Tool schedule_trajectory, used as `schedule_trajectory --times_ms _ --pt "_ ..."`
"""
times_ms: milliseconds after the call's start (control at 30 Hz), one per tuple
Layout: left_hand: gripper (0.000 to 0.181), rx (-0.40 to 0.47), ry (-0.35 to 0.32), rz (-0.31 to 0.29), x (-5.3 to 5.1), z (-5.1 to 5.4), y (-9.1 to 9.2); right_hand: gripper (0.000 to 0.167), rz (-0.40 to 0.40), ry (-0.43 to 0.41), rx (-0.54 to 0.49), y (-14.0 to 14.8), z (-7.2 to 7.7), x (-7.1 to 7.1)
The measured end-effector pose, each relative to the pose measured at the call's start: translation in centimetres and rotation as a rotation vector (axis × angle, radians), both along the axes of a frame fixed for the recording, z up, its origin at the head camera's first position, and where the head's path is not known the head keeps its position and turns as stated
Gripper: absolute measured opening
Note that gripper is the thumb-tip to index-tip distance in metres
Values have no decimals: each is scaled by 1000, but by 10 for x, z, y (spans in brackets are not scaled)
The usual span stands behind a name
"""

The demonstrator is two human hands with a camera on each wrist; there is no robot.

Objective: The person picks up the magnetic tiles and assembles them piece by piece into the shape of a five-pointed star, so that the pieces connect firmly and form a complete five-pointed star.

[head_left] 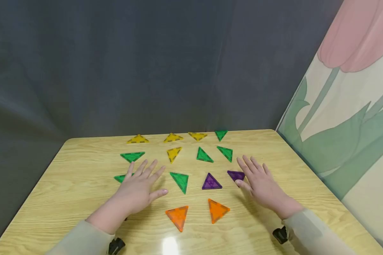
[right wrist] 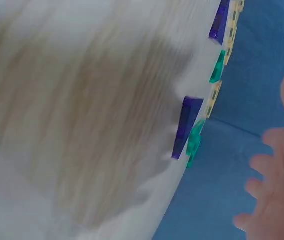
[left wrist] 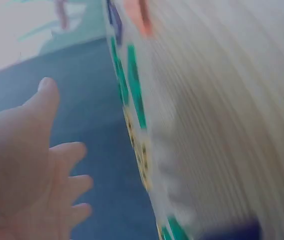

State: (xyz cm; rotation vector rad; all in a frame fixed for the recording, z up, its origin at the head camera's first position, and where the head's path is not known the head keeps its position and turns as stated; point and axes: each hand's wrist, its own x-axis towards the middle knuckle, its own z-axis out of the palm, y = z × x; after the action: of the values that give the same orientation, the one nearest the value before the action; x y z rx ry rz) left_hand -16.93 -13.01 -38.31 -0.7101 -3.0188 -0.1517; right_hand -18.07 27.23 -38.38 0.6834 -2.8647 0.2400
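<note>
Over the left part of the table the left hand (head_left: pixel 136 191) is raised with its fingers spread, holding nothing; it partly covers a green triangle (head_left: pixel 118 178). The right hand (head_left: pixel 264 186) hovers at the right, fingers spread and empty, its thumb overlapping a purple triangle (head_left: pixel 235 175) in the head view. Between the hands lie a green triangle (head_left: pixel 180 181), another purple triangle (head_left: pixel 211 182) and, nearer, two orange triangles (head_left: pixel 178 216), (head_left: pixel 217 210). Both wrist views show a palm above the surface: the left hand (left wrist: pixel 26 165) and the right hand (right wrist: pixel 282 170).
Farther back on the wooden table (head_left: pixel 67 166) lie several yellow triangles (head_left: pixel 173 154) and several green triangles (head_left: pixel 204 155). A dark curtain (head_left: pixel 146 63) hangs behind the table. A cloth with a tulip pattern (head_left: pixel 348 124) hangs along the right side.
</note>
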Motion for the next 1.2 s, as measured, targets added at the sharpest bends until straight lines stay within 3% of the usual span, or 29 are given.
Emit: schedule_trajectory --times_ms 133,233,367,467,700,1000,1200 --pt "78 -26 -120 -66 -1 5 30 63 5 -150 -33 5 -2 5" --pt "73 -3 -182 -156 -4 4 52 55 25 -229 -20 8 -5 7" --pt "70 22 -269 -274 -8 -2 78 48 36 -282 -4 8 -8 9" --pt "72 4 -316 -316 -10 -7 94 48 34 -297 -16 4 -11 12" --pt "76 -62 -303 -324 -13 -14 108 51 30 -331 -58 -18 -14 20" --pt "70 -16 -307 -366 -20 -13 112 53 58 -411 -184 -39 -18 20" --pt "68 7 -297 -365 -22 -14 114 52 85 -416 -219 -42 -12 25"
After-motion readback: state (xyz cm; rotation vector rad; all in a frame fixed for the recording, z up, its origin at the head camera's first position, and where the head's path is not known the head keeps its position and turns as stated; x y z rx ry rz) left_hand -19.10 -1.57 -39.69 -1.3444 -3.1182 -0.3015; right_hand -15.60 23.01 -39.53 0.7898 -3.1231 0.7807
